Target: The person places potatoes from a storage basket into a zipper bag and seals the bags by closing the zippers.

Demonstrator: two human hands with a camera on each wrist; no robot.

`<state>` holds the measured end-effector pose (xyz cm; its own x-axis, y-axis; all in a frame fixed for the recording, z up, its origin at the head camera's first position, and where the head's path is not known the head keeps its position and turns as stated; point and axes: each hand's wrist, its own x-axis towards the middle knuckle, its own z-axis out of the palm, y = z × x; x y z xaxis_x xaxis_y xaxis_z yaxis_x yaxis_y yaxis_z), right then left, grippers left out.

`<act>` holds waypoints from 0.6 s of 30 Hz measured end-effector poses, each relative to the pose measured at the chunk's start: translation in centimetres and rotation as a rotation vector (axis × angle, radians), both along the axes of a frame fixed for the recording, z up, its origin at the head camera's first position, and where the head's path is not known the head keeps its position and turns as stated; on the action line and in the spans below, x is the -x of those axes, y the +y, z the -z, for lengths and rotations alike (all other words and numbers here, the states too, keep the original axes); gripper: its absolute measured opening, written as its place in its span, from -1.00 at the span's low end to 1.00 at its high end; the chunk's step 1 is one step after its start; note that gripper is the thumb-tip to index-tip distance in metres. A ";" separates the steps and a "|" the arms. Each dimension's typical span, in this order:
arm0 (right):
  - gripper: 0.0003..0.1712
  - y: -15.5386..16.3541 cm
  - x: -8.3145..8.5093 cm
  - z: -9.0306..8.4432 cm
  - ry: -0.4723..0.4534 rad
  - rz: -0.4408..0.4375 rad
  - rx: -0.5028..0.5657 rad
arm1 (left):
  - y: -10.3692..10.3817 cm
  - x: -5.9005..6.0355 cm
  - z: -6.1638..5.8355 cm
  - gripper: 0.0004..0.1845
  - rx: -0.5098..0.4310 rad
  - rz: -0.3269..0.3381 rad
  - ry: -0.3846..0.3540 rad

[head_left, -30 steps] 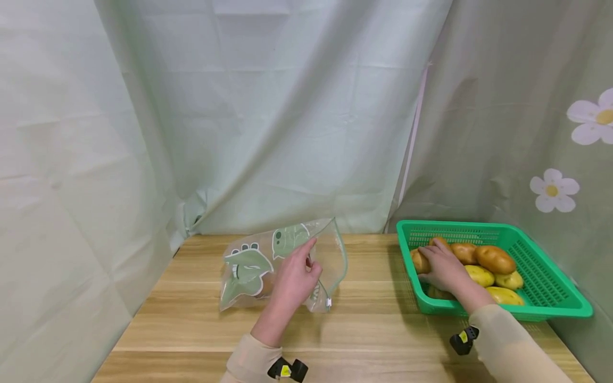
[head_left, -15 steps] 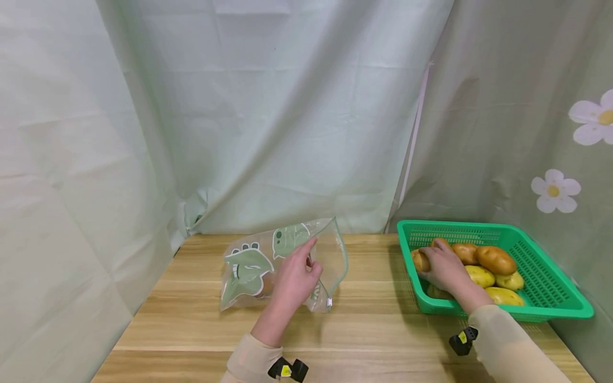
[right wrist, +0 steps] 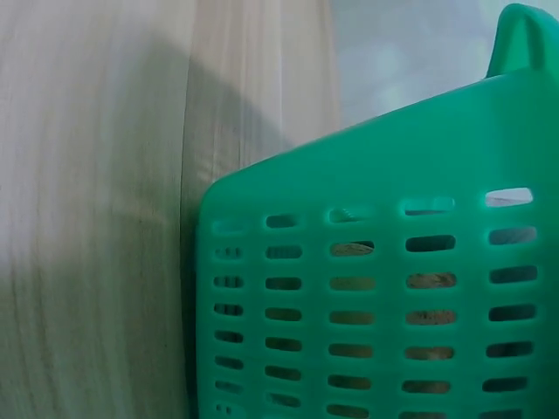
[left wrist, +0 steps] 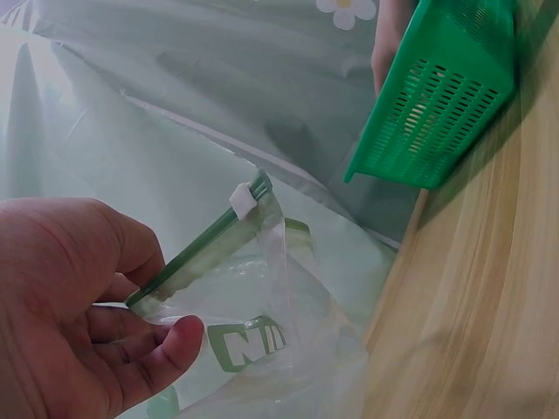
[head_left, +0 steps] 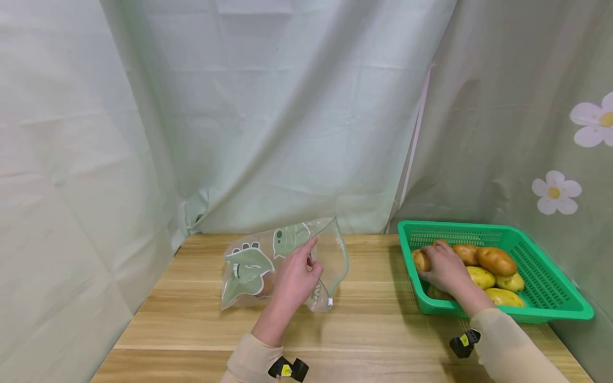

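A clear zip bag (head_left: 249, 266) printed with green dinosaurs lies on the wooden table (head_left: 364, 330), its mouth held up and open to the right. My left hand (head_left: 294, 276) pinches the bag's green zipper strip (left wrist: 205, 249) between thumb and fingers, below the white slider (left wrist: 242, 199). A brownish shape (head_left: 266, 283) shows through the bag beside that hand. My right hand (head_left: 442, 268) is inside the green basket (head_left: 551, 300), its fingers curled over a brown potato (head_left: 421, 260) at the basket's left end. Several more potatoes (head_left: 495, 259), brown and yellow, lie beside it.
Pale green cloth hangs behind and to the left of the table, and a flowered cloth (head_left: 555, 189) hangs on the right. The basket (right wrist: 367, 288) stands at the table's right edge. Bare wood lies between bag and basket and along the front.
The right hand has shifted very slightly on the potato at the basket's left end. The left hand and the bag have not moved.
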<state>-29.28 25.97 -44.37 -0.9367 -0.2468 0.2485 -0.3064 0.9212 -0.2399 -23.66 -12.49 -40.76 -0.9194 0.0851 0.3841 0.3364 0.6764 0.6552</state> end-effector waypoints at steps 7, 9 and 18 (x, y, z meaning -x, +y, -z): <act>-0.27 0.1 -0.2 -0.1 0.021 0.018 0.061 | 0.0 0.0 0.1 -0.29 -0.001 -0.001 -0.003; -0.26 0.2 -0.3 -0.3 0.022 0.026 0.072 | 0.0 0.0 0.1 -0.29 -0.002 -0.001 -0.005; -0.19 -0.1 -1.3 -1.3 -0.004 0.065 0.143 | 0.1 0.0 0.0 -0.28 -0.003 -0.005 -0.009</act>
